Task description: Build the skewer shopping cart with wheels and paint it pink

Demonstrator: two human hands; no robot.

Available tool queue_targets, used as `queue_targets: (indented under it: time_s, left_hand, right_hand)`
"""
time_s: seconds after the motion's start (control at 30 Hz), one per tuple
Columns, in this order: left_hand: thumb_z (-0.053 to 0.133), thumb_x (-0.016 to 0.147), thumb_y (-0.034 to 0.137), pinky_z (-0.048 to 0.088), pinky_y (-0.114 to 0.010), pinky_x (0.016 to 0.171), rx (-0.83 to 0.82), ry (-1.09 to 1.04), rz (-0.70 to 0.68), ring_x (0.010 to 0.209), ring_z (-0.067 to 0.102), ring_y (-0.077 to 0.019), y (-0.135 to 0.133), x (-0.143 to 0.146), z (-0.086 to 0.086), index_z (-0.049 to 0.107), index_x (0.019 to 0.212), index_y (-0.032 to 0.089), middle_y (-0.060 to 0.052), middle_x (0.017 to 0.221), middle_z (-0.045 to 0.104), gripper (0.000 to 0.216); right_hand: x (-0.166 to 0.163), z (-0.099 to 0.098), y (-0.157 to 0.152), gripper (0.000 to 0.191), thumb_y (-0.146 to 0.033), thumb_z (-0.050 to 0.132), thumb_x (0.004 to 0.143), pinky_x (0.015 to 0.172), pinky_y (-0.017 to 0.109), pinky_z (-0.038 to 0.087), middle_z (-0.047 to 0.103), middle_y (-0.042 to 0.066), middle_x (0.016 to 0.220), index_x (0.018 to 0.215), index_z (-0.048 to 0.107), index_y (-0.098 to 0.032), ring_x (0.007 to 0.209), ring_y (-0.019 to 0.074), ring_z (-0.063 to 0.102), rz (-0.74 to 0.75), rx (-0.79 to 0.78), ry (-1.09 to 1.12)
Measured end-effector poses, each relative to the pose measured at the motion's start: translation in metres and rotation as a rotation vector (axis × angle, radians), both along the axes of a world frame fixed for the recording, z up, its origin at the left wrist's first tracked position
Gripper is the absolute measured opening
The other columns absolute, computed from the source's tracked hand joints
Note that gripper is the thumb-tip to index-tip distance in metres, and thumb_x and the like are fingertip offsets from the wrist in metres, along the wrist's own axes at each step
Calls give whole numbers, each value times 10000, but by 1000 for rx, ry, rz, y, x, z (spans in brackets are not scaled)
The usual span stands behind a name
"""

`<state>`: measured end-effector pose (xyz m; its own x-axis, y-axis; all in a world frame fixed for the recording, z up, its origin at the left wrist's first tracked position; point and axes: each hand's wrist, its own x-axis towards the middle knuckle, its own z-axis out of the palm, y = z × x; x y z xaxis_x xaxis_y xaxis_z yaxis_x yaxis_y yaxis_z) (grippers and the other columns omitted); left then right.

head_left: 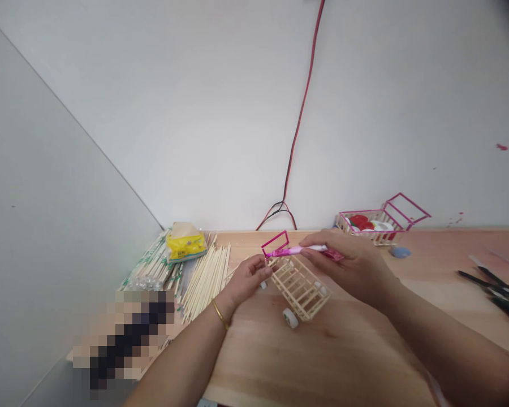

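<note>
A small cart made of light wooden sticks (299, 288), with white wheels and a pink-painted handle frame, is tilted just above the wooden table (343, 350). My left hand (248, 278) is closed on the cart's left side near the handle. My right hand (350, 263) pinches a pink and white pen (299, 250), whose tip touches the pink handle frame. A gold bangle sits on my left wrist.
A second stick cart with pink edges (379, 221), holding red and white caps, stands at the back right. Loose wooden sticks (206, 277) and a yellow packet (185, 244) lie at the left. Dark pliers (498, 291) rest at the right edge. A red and black cable (299, 124) hangs on the wall.
</note>
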<state>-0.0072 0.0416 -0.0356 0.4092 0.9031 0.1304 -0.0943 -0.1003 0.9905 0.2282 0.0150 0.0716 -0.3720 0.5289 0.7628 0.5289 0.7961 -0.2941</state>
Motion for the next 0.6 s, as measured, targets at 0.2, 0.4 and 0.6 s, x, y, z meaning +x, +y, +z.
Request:
queue_targets:
  time_s: [0.2, 0.4, 0.6]
  left_hand:
    - [707, 787, 497, 470, -347, 910, 13, -6, -1, 1035, 656, -252, 0, 0, 0, 653, 1097, 143, -123, 1099, 702, 473]
    - [707, 796, 472, 454, -362, 961, 10, -35, -22, 1061, 651, -252, 0, 0, 0, 651, 1107, 145, -121, 1117, 700, 455]
    - [716, 779, 490, 459, -358, 938, 3, -17, 2, 1048, 653, -259, -1, 1, 2, 660, 1063, 140, -117, 1083, 705, 454]
  right_hand:
    - [0, -1, 1, 100, -238, 590, 908, 646, 274, 498, 753, 9, 795, 886, 683, -207, 688, 142, 679, 8, -21, -13]
    - [0, 1, -1, 104, -234, 585, 910, 639, 263, 497, 755, 10, 799, 896, 684, -203, 692, 136, 679, -8, -9, 0]
    - [0, 2, -1, 110, -235, 584, 909, 638, 271, 500, 758, 9, 790, 877, 686, -211, 678, 143, 681, -35, 6, -16]
